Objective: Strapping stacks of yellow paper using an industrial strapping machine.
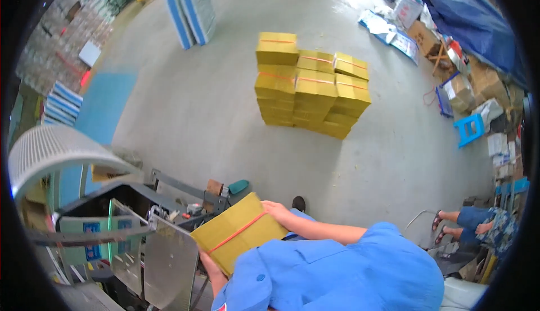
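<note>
A yellow-brown cardboard box with an orange strap round it is held close to the front of my blue shirt. My right hand grips its far right edge, with the fingertips partly out of sight. At the near left side, my left hand holds the box from the edge, its fingers mostly hidden. The box lies tilted between both hands, beside a machine with metal plates. Farther out on the floor, similar strapped boxes stand in a stack several layers high.
Blue-and-white wrapped slabs stand upright at the far left. A blue tarp and heaped cartons line the right side, with a blue stool in front. Another person's legs show at lower right. A curved ribbed metal part rises at left.
</note>
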`<control>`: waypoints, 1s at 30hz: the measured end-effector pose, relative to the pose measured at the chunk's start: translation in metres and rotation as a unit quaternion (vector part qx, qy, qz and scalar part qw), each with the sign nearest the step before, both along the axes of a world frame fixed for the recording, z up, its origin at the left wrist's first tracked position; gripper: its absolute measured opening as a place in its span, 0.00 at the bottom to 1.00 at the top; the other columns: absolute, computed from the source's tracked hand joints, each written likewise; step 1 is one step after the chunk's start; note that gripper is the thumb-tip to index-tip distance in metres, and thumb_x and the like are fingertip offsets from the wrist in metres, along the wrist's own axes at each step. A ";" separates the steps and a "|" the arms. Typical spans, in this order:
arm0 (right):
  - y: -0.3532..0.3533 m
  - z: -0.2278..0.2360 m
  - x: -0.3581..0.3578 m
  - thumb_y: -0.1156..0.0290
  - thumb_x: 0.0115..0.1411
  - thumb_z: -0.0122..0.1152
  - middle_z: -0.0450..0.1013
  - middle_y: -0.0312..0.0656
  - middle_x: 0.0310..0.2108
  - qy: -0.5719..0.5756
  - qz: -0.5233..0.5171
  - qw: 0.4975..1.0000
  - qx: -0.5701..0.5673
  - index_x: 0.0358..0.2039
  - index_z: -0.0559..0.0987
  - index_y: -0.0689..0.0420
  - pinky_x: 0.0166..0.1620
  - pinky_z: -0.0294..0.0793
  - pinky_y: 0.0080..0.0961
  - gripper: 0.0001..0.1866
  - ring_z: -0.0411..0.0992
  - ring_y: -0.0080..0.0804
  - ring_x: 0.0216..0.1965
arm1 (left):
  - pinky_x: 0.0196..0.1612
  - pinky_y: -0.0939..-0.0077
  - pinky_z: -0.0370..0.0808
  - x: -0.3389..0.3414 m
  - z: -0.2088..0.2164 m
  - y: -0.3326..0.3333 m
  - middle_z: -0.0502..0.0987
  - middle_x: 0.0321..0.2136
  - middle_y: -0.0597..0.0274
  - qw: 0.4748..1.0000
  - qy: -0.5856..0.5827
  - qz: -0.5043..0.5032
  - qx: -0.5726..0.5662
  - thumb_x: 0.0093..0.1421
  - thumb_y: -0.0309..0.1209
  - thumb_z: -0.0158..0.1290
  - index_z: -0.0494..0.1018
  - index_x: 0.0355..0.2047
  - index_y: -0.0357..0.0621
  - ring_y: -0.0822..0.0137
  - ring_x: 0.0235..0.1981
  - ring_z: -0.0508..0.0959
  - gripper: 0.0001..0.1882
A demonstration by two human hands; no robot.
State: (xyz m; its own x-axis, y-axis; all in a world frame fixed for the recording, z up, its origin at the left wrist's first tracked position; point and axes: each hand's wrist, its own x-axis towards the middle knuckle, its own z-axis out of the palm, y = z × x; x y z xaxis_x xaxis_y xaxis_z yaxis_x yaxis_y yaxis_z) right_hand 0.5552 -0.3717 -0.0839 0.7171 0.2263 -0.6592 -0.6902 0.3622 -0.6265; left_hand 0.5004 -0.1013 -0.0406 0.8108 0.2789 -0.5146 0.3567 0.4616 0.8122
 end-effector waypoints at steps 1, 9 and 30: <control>-0.029 0.003 0.002 0.60 0.69 0.48 0.75 0.36 0.49 -0.005 -0.010 1.000 0.004 0.56 0.74 0.55 0.50 0.72 0.24 0.20 0.72 0.25 0.48 | 0.46 0.70 0.76 0.017 -0.003 -0.026 0.75 0.47 0.58 0.999 0.009 -0.036 0.004 0.72 0.48 0.34 0.67 0.56 0.43 0.62 0.45 0.78 0.26; -0.214 -0.003 0.043 0.62 0.69 0.48 0.75 0.40 0.45 0.004 -0.287 0.955 0.072 0.51 0.75 0.56 0.45 0.77 0.30 0.16 0.75 0.30 0.43 | 0.55 0.65 0.73 0.175 0.005 -0.214 0.70 0.57 0.54 0.938 -0.004 -0.337 -0.081 0.71 0.53 0.32 0.62 0.62 0.43 0.60 0.55 0.73 0.31; -0.521 -0.073 0.277 0.59 0.69 0.44 0.75 0.40 0.43 -0.060 -0.447 0.889 -0.079 0.49 0.75 0.60 0.45 0.76 0.28 0.19 0.74 0.29 0.41 | 0.57 0.70 0.69 0.525 -0.021 -0.584 0.68 0.56 0.52 0.805 -0.073 -0.587 0.045 0.62 0.41 0.54 0.51 0.67 0.42 0.63 0.55 0.71 0.38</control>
State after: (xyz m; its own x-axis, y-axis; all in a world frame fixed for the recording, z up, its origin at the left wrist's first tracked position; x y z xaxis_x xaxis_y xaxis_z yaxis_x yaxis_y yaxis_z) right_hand 0.8318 -0.8926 -0.1566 0.6309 -0.5578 -0.5392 -0.0967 0.6331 -0.7680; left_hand 1.0252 -0.6854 -0.0614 0.5937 -0.6919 -0.4110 0.4024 -0.1871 0.8962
